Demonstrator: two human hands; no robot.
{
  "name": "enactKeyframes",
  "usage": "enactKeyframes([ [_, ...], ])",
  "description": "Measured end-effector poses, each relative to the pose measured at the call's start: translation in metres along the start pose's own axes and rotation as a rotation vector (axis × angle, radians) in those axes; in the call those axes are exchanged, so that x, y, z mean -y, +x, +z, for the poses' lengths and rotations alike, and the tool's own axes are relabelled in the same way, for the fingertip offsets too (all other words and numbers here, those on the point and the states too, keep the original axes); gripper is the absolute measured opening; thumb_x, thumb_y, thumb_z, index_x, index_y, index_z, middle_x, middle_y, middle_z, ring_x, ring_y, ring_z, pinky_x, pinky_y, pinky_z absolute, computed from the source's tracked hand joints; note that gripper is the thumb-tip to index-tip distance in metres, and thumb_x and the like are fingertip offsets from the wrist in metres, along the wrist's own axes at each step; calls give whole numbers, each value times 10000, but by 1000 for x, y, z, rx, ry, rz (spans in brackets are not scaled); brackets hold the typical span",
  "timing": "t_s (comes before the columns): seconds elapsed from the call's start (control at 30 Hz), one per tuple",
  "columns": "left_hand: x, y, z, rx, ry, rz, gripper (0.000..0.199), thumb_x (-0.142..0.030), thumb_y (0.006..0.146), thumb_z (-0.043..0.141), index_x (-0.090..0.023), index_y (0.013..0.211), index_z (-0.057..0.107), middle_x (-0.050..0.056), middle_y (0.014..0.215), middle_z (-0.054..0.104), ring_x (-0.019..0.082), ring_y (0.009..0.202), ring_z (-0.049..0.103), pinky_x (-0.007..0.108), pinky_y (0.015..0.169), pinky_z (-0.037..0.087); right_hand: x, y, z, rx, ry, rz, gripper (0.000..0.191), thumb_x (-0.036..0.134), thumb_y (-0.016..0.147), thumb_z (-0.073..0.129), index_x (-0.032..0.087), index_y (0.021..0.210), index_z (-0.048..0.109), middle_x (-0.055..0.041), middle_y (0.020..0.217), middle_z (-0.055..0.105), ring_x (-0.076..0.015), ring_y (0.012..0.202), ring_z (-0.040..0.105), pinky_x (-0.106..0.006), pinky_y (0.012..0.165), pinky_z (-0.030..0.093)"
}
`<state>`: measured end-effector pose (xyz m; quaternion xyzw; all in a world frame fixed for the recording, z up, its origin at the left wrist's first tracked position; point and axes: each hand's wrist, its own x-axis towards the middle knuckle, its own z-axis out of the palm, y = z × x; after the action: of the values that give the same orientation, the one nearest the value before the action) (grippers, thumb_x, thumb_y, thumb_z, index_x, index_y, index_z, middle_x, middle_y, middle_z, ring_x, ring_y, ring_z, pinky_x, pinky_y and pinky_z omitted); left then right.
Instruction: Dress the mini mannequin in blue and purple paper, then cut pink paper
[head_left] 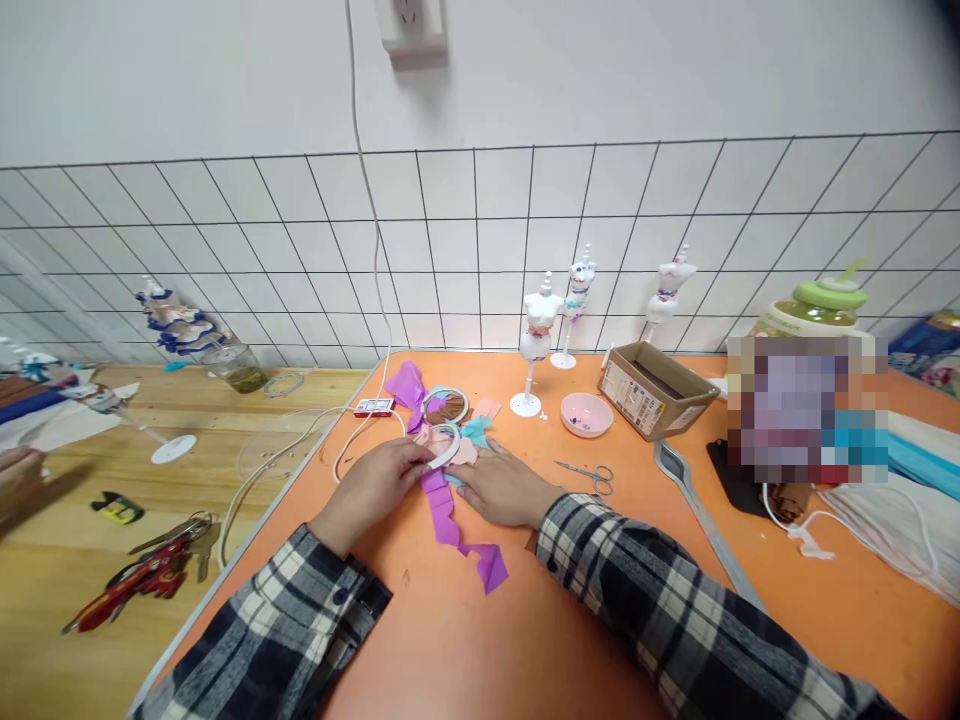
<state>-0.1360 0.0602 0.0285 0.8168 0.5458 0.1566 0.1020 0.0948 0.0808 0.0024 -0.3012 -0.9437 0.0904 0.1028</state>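
Note:
My left hand (386,482) has its fingers closed at the near left edge of a white tape roll (444,447). My right hand (504,487) lies low over the paper with its fingers stretched toward the roll; some fingertips are hidden. A crinkled purple paper strip (444,520) runs from between the hands toward me. Pink paper (466,452) lies around the roll, and light blue paper (477,430) lies just beyond my right hand. Farther back are a second tape roll (445,405) and more purple paper (406,385).
Scissors (589,475), a pink bowl (586,414) and a cardboard box (656,390) stand right of my hands. White mannequin stands (540,320) line the back. A white cable (367,180) hangs down the wall. Left are keys (169,550) and another person's hand (19,475).

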Motion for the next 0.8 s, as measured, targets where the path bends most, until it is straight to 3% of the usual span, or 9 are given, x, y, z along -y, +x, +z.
enactKeyframes([
  [0.13, -14, 2, 8, 25, 144, 39, 248, -247, 904, 499, -250, 941, 744, 86, 919, 719, 246, 945, 638, 320, 797, 472, 4, -13, -13, -65, -53, -32, 369, 259, 948, 479, 154, 1291, 567, -115, 1336, 575, -264, 1272, 446, -440, 1085, 303],
  [0.2, -17, 3, 11, 15, 158, 29, 255, -250, 908, 499, -264, 944, 751, 91, 913, 719, 251, 947, 635, 325, 799, 473, 14, -26, -24, -64, -83, 31, 282, 253, 950, 461, 141, 1129, 650, -122, 1222, 633, -267, 1162, 513, -423, 1007, 367],
  [0.27, -17, 4, 12, 1, 182, 8, 263, -245, 910, 494, -271, 962, 750, 92, 926, 719, 256, 944, 634, 330, 784, 473, 29, -39, -32, -24, -64, 86, 268, 289, 958, 446, 155, 999, 675, -109, 986, 677, -241, 986, 570, -381, 872, 427],
  [0.37, -12, 6, 11, -33, 223, -41, 287, -237, 919, 471, -269, 1010, 741, 97, 1006, 715, 271, 974, 629, 340, 764, 473, 53, -56, -30, 95, -20, -20, 331, 444, 895, 559, 188, 1086, 646, -94, 986, 665, -250, 921, 575, -375, 780, 447],
  [0.5, -4, 7, 10, -78, 257, -82, 300, -257, 926, 453, -247, 1062, 721, 118, 1091, 690, 290, 1005, 622, 353, 755, 481, 69, -71, -19, 180, -52, -43, 421, 410, 838, 638, 176, 1184, 589, -130, 1139, 633, -278, 959, 577, -407, 783, 451],
  [0.63, -2, 3, 9, -108, 265, -72, 285, -259, 904, 482, -233, 1093, 693, 115, 1071, 671, 273, 1004, 616, 357, 830, 480, 54, -86, -34, 120, 59, 9, 427, 325, 855, 604, 232, 1268, 545, -94, 1173, 632, -251, 1001, 576, -374, 806, 441],
  [0.8, -10, -2, 5, -198, 282, -70, 316, -300, 913, 466, -202, 1143, 660, 127, 1062, 657, 297, 1007, 608, 393, 842, 479, 6, -119, -58, 7, 155, 231, 208, 177, 856, 526, 224, 1004, 664, -59, 1006, 674, -209, 982, 584, -352, 844, 424],
])
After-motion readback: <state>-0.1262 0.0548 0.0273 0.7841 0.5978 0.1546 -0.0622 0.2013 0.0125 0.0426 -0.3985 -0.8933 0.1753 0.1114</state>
